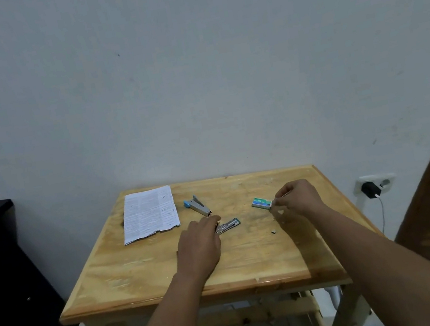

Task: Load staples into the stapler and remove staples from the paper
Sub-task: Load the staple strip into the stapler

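Stapler [197, 205] lying open beside paper [149, 214] — table [254, 259] front bare

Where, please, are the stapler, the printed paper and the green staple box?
stapler [197, 206]: head view, on its metal body.
printed paper [149, 214]: head view, sheet's middle.
green staple box [261, 202]: head view, top face.

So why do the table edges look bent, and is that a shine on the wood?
Head view: the wide-angle lens bows the table edges and stretches the forearms near the frame's bottom; soft, even light leaves pale glare streaks on the varnished wood; only faint shadows sit under the left hand and right hand; print on the paper is too soft to read.
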Demonstrator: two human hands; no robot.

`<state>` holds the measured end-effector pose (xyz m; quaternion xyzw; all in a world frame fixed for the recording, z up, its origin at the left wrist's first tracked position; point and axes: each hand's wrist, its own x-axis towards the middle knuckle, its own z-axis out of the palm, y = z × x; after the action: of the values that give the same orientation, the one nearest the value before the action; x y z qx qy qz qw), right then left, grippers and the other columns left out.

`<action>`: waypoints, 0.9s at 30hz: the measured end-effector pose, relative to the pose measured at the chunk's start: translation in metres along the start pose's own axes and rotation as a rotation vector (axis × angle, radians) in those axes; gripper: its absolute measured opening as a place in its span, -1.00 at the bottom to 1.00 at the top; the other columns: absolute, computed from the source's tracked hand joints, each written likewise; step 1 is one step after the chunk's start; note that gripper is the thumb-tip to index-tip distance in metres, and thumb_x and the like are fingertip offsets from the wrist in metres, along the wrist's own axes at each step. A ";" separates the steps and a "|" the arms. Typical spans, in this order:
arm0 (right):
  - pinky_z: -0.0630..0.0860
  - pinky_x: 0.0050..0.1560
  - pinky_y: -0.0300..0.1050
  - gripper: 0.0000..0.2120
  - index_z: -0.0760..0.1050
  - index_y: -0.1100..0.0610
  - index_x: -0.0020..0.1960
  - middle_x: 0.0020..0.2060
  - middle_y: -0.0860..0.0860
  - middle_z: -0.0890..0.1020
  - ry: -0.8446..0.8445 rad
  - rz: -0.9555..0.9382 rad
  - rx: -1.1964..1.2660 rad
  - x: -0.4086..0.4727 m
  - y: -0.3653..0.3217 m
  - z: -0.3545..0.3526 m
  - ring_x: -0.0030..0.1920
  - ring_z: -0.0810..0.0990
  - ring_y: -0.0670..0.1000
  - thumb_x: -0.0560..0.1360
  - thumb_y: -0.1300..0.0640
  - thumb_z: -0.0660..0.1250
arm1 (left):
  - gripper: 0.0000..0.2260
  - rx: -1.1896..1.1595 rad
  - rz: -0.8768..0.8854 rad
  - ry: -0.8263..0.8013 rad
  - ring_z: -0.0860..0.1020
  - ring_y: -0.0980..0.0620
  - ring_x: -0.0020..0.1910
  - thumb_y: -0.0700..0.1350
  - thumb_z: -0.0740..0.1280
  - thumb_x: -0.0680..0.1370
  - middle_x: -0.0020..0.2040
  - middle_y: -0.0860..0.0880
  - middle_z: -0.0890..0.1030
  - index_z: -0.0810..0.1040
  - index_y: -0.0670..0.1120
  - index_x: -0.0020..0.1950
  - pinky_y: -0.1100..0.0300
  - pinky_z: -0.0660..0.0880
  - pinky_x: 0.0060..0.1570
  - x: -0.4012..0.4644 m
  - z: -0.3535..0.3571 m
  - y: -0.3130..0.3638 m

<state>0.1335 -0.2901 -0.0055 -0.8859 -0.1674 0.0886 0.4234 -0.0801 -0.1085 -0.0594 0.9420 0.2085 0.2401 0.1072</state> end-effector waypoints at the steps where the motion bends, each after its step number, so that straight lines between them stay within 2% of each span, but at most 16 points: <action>1: 0.67 -0.17 -0.01 -0.91 0.68 0.15 -0.16 -0.14 0.06 0.72 -0.002 0.011 0.008 0.002 0.000 -0.002 -0.01 0.66 0.03 0.47 0.26 0.57 | -0.64 -0.015 0.007 0.023 0.57 -0.08 0.07 -0.11 0.37 0.62 0.20 0.06 0.68 0.56 0.04 0.42 -0.03 0.53 -0.03 -0.002 0.002 -0.002; 3: 0.59 -0.28 -0.11 -0.92 0.68 0.17 -0.13 -0.10 0.08 0.72 -0.019 0.026 0.004 0.005 -0.001 -0.003 0.02 0.65 0.07 0.46 0.28 0.57 | -0.64 -0.040 0.010 0.052 0.57 -0.07 0.06 -0.10 0.39 0.60 0.18 0.07 0.69 0.57 0.04 0.41 -0.03 0.53 -0.03 -0.002 0.006 -0.004; 6: 0.56 -0.29 -0.15 -0.91 0.69 0.17 -0.10 -0.07 0.09 0.70 -0.057 0.025 -0.030 0.008 -0.004 -0.001 0.03 0.63 0.08 0.45 0.29 0.58 | -0.64 -0.042 0.018 0.056 0.57 -0.05 0.08 -0.07 0.38 0.62 0.19 0.09 0.68 0.56 0.05 0.42 0.00 0.53 -0.01 -0.002 0.007 -0.005; 10: 0.59 -0.23 -0.11 -0.89 0.70 0.14 -0.18 -0.19 0.03 0.67 -0.105 -0.014 -0.049 0.004 -0.013 0.010 -0.17 0.61 -0.06 0.41 0.28 0.61 | -0.69 -0.060 0.048 0.076 0.58 -0.04 0.05 -0.05 0.39 0.62 0.15 0.08 0.70 0.59 0.04 0.38 0.01 0.52 -0.04 -0.003 0.008 -0.007; 13: 0.61 -0.13 -0.05 -0.91 0.73 0.17 -0.17 -0.24 0.06 0.72 -0.180 -0.115 -0.058 -0.002 -0.023 0.024 -0.21 0.68 0.04 0.38 0.26 0.62 | -0.72 -0.062 0.067 0.075 0.59 -0.02 0.05 -0.01 0.35 0.66 0.15 0.09 0.71 0.60 0.04 0.37 0.01 0.54 -0.02 -0.002 0.007 -0.005; 17: 0.53 -0.19 -0.16 -0.87 0.73 0.16 -0.12 -0.29 0.03 0.70 -0.313 -0.234 -0.056 -0.015 -0.036 0.046 -0.30 0.61 -0.07 0.37 0.24 0.64 | -0.73 -0.050 0.086 0.069 0.59 0.02 0.08 0.01 0.31 0.68 0.17 0.10 0.72 0.62 0.06 0.37 0.01 0.54 0.03 -0.002 0.004 -0.004; 21: 0.60 -0.15 -0.15 -0.91 0.75 0.12 -0.12 -0.27 0.00 0.73 -0.409 -0.293 -0.083 -0.024 -0.043 0.065 -0.25 0.65 -0.07 0.41 0.22 0.62 | -0.72 -0.047 0.084 0.062 0.59 0.03 0.12 0.02 0.30 0.69 0.20 0.09 0.71 0.61 0.06 0.38 0.03 0.54 0.07 -0.003 0.002 -0.003; 27: 0.64 -0.01 -0.05 -0.90 0.77 0.09 -0.07 -0.23 -0.02 0.76 -0.476 -0.279 -0.081 -0.027 -0.048 0.074 -0.19 0.68 -0.07 0.43 0.23 0.60 | -0.74 -0.075 0.082 0.052 0.56 0.04 0.07 0.00 0.30 0.68 0.15 0.09 0.70 0.61 0.06 0.35 0.09 0.52 0.00 -0.005 0.000 -0.002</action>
<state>0.0756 -0.2188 -0.0138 -0.8247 -0.3859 0.2284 0.3448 -0.0845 -0.1088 -0.0618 0.9385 0.1633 0.2765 0.1271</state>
